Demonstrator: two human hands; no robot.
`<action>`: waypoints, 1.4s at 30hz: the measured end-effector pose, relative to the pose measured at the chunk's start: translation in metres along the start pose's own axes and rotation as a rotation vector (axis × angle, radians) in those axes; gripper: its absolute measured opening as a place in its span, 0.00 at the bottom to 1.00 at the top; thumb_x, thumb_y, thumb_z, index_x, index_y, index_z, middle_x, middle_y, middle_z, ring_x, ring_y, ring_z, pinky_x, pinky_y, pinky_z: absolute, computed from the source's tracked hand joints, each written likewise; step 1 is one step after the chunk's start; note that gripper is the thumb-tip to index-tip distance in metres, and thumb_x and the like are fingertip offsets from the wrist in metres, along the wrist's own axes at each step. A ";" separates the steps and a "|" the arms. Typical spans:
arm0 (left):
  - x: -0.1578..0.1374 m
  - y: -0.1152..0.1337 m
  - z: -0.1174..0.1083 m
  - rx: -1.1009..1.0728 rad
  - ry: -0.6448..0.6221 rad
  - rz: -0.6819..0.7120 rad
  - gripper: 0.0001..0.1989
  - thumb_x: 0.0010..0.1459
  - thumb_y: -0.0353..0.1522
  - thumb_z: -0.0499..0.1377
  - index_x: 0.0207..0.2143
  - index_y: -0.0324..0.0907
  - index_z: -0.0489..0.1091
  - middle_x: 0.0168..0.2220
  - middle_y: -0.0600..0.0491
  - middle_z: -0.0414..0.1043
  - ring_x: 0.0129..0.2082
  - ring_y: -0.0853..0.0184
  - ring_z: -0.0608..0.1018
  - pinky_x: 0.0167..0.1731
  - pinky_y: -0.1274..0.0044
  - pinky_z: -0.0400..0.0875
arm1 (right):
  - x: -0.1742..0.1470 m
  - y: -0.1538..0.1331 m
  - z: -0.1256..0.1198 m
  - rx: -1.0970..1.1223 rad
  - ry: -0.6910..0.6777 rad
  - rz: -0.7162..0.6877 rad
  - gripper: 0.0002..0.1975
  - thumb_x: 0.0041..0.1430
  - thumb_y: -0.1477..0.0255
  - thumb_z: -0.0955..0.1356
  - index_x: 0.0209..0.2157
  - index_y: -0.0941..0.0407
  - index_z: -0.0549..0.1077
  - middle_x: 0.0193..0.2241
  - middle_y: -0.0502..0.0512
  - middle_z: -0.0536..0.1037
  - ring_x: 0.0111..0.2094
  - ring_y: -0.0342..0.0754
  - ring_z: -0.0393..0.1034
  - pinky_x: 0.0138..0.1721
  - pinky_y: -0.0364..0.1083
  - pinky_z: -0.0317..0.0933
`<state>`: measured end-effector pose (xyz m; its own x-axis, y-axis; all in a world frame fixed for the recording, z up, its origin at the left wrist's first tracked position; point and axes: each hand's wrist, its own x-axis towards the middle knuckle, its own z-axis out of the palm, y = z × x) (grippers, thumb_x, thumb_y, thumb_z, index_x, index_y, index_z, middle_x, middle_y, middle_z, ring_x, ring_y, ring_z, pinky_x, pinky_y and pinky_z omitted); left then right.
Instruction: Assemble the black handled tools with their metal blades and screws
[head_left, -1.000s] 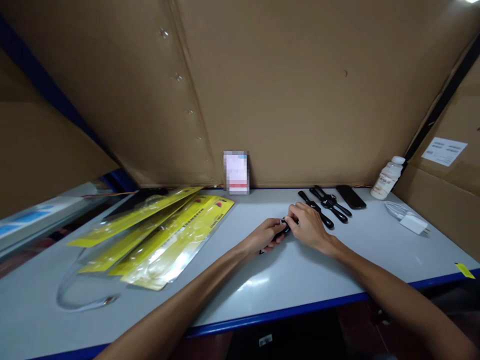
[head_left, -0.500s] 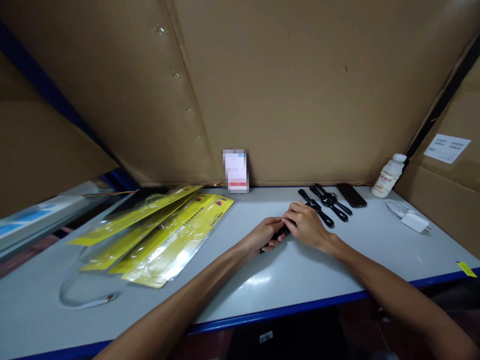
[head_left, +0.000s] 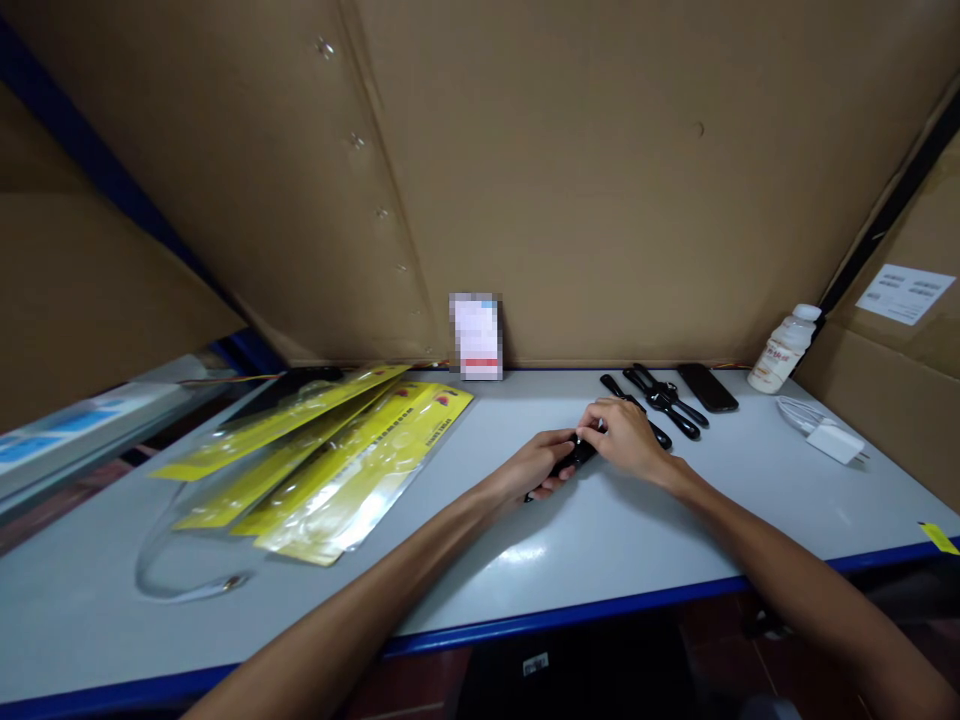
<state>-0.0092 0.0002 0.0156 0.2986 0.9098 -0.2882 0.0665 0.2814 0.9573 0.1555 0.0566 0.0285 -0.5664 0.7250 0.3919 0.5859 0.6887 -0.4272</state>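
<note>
A black spokeshave (head_left: 589,449) is held just above the tabletop, partly hidden by my fingers. My left hand (head_left: 541,464) is closed around one handle, whose tip pokes out below the fingers. My right hand (head_left: 617,432) is closed too, thumb and fingertips pinching at the tool's middle, where a small shiny spot shows. What exactly those fingertips grip is too small to make out. Just behind my right hand lies another black spokeshave (head_left: 660,436), partly covered by it. Further right, more black spokeshaves (head_left: 664,401) lie close together.
Yellow-backed clear plastic packages (head_left: 360,470) fan out on the left, near a pale cable (head_left: 187,598). A screen (head_left: 477,337) leans on the cardboard wall. At right are a black phone (head_left: 707,387), a white bottle (head_left: 784,350) and a charger (head_left: 835,440). The table has a blue edge (head_left: 570,625).
My right hand's fingers have shifted along the spokeshave, baring more of its middle. My left hand keeps its hold. The whole view has moved slightly.
</note>
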 end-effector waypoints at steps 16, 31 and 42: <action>-0.006 0.007 0.003 0.006 0.000 -0.030 0.16 0.61 0.30 0.48 0.50 0.42 0.66 0.21 0.61 0.56 0.13 0.77 0.52 0.11 0.86 0.42 | -0.007 -0.001 -0.010 -0.229 -0.024 -0.132 0.09 0.60 0.72 0.70 0.26 0.57 0.77 0.27 0.53 0.76 0.34 0.48 0.66 0.35 0.45 0.52; -0.003 0.002 -0.004 0.025 -0.055 -0.039 0.12 0.61 0.33 0.51 0.46 0.40 0.66 0.21 0.61 0.56 0.14 0.78 0.53 0.12 0.86 0.41 | -0.002 0.007 -0.014 0.049 -0.033 -0.072 0.04 0.60 0.72 0.71 0.32 0.55 0.79 0.24 0.47 0.72 0.27 0.41 0.61 0.30 0.43 0.50; -0.005 0.006 -0.001 0.014 -0.052 -0.049 0.10 0.60 0.30 0.50 0.43 0.42 0.66 0.21 0.61 0.55 0.14 0.77 0.52 0.11 0.86 0.41 | -0.002 0.016 -0.015 0.013 -0.140 -0.157 0.04 0.58 0.72 0.73 0.36 0.55 0.79 0.26 0.47 0.71 0.29 0.42 0.62 0.33 0.43 0.50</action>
<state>-0.0114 -0.0021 0.0222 0.3441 0.8779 -0.3330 0.0954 0.3202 0.9425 0.1749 0.0661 0.0333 -0.7256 0.5994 0.3381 0.4772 0.7922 -0.3803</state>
